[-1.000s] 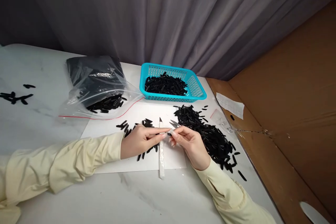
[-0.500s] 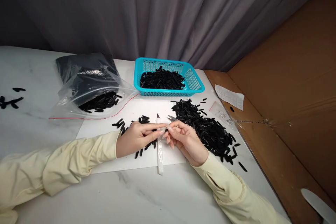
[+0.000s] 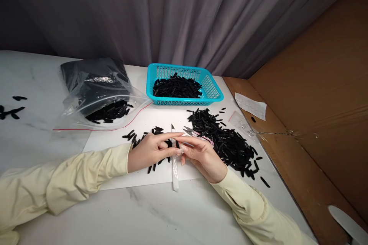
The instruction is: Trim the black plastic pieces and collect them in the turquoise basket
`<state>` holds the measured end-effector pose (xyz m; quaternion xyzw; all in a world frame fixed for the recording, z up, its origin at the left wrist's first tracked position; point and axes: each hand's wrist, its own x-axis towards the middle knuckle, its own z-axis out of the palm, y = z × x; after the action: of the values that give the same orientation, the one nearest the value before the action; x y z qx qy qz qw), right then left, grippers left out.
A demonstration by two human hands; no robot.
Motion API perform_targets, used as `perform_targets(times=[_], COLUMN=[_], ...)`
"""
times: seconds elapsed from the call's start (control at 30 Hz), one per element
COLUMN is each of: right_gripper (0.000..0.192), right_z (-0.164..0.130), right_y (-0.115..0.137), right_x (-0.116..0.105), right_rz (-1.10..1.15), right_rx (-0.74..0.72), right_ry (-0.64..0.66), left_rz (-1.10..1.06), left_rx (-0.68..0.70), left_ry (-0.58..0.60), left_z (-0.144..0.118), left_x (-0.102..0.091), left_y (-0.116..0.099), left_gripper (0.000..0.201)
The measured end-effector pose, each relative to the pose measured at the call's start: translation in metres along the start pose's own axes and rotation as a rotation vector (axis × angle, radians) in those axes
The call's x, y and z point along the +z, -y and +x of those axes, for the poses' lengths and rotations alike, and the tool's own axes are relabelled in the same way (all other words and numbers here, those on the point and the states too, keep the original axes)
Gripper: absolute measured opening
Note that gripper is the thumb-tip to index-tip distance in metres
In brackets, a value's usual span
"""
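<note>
My left hand (image 3: 155,148) and my right hand (image 3: 202,157) meet over the white sheet, fingertips touching. A small black strip (image 3: 177,144) shows between their closed thumbs and fingers; most of it is hidden. Below them lies a craft knife (image 3: 175,172) with a white, plastic-wrapped handle, blade pointing away. Just beyond my right fingers rest small scissors with pink handles (image 3: 205,138). Loose black strips (image 3: 150,168) lie partly under my left hand. To the right of my right hand spreads a big heap of similar black strips (image 3: 230,143).
A blue basket (image 3: 185,103) holding black strips stands at the back. Left of it is a clear zip bag (image 3: 77,116) with more strips and a dark sheet. Further strips (image 3: 13,112) lie far left. A paper slip (image 3: 250,106) rests by the cardboard wall (image 3: 316,95) on the right.
My right fingers have shifted slightly left and stretched out over the left fingertips. More of the scissors' pink handles shows. The black strip between the fingers has moved slightly left.
</note>
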<state>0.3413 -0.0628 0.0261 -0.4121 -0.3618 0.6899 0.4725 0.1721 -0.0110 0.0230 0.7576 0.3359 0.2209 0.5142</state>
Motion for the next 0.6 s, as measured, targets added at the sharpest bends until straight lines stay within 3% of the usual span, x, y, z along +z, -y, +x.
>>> perform_targets(times=[0.27,0.6], right_gripper=[0.021,0.017], right_z=[0.0011,0.0011], right_y=[-0.0003,0.0026], right_x=[-0.0031,-0.003], right_rz=[0.11,0.082], right_rx=[0.077,-0.022], right_ry=[0.126,-0.057], left_rz=[-0.058,-0.018], left_rx=[-0.06,0.0], left_ry=[0.002,0.025], left_z=[0.0007,-0.0016], left_x=[0.0002,-0.0023], left_y=[-0.0007,-0.0033], left_gripper=[0.047,0.043])
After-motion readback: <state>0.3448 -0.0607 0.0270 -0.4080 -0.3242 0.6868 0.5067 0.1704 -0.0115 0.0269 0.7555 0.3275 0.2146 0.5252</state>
